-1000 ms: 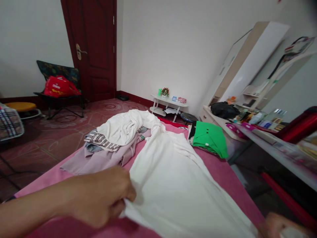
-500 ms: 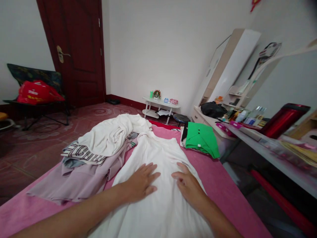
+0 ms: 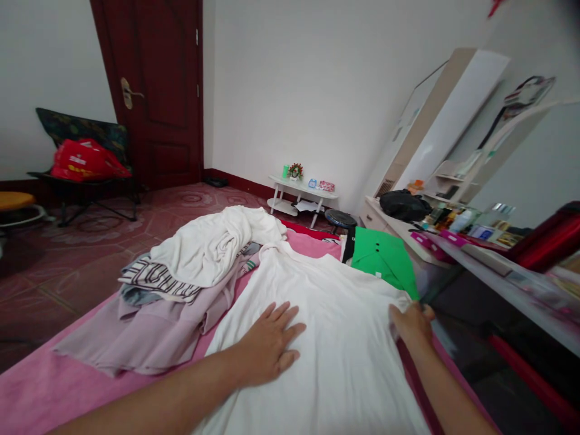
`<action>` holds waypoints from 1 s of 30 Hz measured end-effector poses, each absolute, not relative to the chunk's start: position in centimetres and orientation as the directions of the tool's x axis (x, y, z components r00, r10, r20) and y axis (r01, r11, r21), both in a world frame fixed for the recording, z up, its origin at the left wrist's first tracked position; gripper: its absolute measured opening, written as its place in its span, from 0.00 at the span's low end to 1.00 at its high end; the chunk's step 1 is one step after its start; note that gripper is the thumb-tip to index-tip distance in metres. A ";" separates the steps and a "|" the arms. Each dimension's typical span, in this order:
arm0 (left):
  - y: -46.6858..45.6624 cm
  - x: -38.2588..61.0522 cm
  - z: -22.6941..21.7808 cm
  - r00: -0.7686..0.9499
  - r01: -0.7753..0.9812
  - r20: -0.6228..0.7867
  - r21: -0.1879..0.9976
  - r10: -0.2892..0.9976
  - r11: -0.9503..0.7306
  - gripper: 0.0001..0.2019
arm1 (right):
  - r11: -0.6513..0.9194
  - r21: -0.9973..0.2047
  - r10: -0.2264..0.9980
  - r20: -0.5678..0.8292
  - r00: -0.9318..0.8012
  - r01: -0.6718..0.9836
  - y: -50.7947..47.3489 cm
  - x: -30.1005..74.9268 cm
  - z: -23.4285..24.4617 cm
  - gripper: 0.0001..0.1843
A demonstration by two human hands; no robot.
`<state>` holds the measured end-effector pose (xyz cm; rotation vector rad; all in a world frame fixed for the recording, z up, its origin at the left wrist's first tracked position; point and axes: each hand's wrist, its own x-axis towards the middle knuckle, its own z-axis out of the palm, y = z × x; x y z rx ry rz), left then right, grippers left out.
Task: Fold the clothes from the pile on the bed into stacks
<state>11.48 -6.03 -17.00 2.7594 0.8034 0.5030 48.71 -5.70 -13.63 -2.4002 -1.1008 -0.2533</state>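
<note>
A white T-shirt (image 3: 335, 326) lies spread flat on the pink bed cover (image 3: 58, 386). My left hand (image 3: 269, 344) rests open and flat on the shirt's middle, fingers stretched out. My right hand (image 3: 412, 323) is at the shirt's right edge, fingers pinched on the sleeve, which is pulled out sideways. A pile of clothes (image 3: 190, 266) with a white garment on top sits to the left of the shirt. A folded green shirt (image 3: 385, 260) lies at the bed's far right corner.
Right of the bed runs a cluttered desk (image 3: 493, 260) with bottles, a black bag (image 3: 405, 204) and a red flask (image 3: 550, 238). A small white table (image 3: 303, 193) stands by the far wall. A chair with a red bag (image 3: 84, 162) stands beside the dark door (image 3: 154, 90).
Both hands first held the shirt's lower corners, then lay flat on its middle. Now my right hand has slid out to the right edge and pulled the sleeve wide; the left stays flat.
</note>
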 end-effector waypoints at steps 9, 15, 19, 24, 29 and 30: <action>-5.0 9.8 -14.5 0.658 0.489 0.473 0.323 0.585 -0.811 0.16 | 0.101 -0.317 0.876 0.478 0.066 0.943 -1.3 37.2 -19.4 0.21; -2.0 4.4 -12.5 0.271 0.922 0.506 0.109 0.819 -0.373 0.24 | 0.188 -0.386 0.893 0.450 0.007 0.903 -1.4 37.2 -20.4 0.20; -1.3 2.7 -13.1 0.330 0.936 0.373 -0.009 0.867 -0.352 0.26 | 0.199 -0.442 0.897 0.442 0.019 0.875 -1.6 37.9 -20.2 0.18; -0.4 1.7 -11.6 0.441 0.897 0.251 -0.147 0.862 -0.416 0.18 | 0.212 -0.469 0.900 0.435 0.015 0.858 -2.0 37.8 -20.1 0.18; -0.5 3.2 -11.2 0.571 0.817 0.230 -0.249 0.788 -0.520 0.17 | 0.213 -0.493 0.902 0.432 0.025 0.843 -2.3 37.8 -19.7 0.17; -0.6 3.8 -11.5 0.610 0.791 0.226 -0.233 0.759 -0.566 0.17 | 0.210 -0.497 0.899 0.436 0.033 0.842 -2.3 37.8 -19.7 0.17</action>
